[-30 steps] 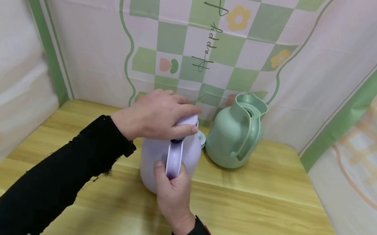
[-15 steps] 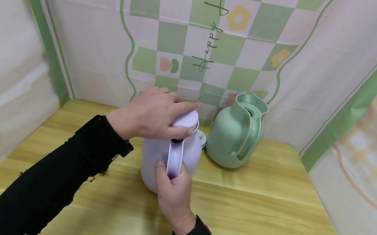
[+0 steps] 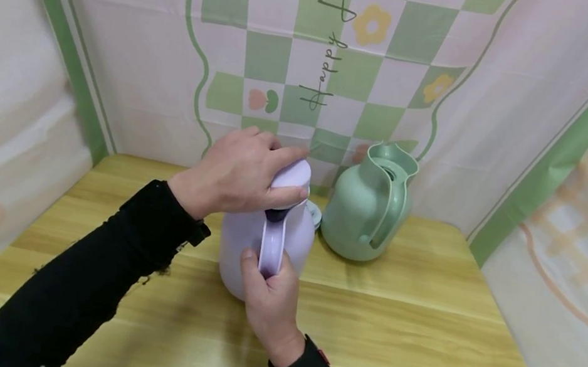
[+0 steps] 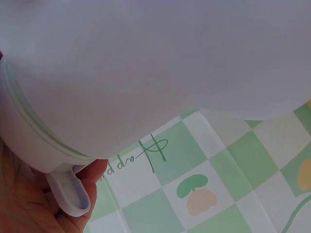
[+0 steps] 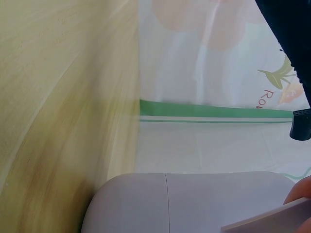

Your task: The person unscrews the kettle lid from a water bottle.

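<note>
A lavender vacuum jug (image 3: pixel 238 251) stands upright on the wooden table, its handle towards me. My left hand (image 3: pixel 238 172) grips the jug's round lavender lid (image 3: pixel 293 177) from the left, thumb on the near side and index finger at the far side. Under the lid's near edge, just above the handle, a dark part (image 3: pixel 276 213) shows. In the left wrist view, fingers (image 4: pixel 29 199) lie around the lid and its small tab (image 4: pixel 73 196). My right hand (image 3: pixel 273 304) holds the jug's handle (image 3: pixel 272 247), thumb along its left side; most of its fingers are hidden.
A green jug (image 3: pixel 359 219) with an open neck stands behind and right of the lavender one. Between them a pale green round piece (image 3: pixel 314 215) lies partly hidden. Printed cloth (image 3: pixel 147 60) hangs behind the wooden table (image 3: pixel 409 327) and along both sides.
My left hand and the lid have risen slightly over the last half second, and more of the dark part shows beneath. The right hand, the handle and the green jug stay put.
</note>
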`<state>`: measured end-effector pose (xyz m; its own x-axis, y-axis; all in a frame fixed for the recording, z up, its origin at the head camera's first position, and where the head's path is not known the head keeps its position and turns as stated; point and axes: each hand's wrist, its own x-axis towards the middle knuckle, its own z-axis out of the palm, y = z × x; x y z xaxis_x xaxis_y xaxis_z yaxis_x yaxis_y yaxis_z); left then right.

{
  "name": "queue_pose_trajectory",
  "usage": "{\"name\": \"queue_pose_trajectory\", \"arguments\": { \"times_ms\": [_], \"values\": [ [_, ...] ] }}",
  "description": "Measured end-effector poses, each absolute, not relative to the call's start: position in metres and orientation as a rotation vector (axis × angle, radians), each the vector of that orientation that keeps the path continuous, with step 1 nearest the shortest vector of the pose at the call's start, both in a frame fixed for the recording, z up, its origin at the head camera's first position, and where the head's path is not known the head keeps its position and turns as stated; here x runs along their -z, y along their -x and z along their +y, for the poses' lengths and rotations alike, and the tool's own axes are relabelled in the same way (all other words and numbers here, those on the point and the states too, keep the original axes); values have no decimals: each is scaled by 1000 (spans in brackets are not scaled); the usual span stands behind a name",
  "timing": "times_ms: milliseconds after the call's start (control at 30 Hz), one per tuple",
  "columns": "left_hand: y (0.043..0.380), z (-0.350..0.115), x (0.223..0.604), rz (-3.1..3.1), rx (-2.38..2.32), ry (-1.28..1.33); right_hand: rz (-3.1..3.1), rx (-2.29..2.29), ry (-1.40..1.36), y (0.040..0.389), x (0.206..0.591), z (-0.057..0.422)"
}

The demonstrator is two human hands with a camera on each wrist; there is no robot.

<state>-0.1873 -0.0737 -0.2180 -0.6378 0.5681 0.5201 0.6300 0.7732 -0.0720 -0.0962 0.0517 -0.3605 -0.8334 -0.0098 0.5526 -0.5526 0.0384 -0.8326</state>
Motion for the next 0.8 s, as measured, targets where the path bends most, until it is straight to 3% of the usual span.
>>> {"name": "queue_pose_trajectory", "arguments": {
  "times_ms": [800],
  "values": [
    [187,-95,207,-2477,775,557,-1956,-1841,-492,97,362,51]
  ]
}}
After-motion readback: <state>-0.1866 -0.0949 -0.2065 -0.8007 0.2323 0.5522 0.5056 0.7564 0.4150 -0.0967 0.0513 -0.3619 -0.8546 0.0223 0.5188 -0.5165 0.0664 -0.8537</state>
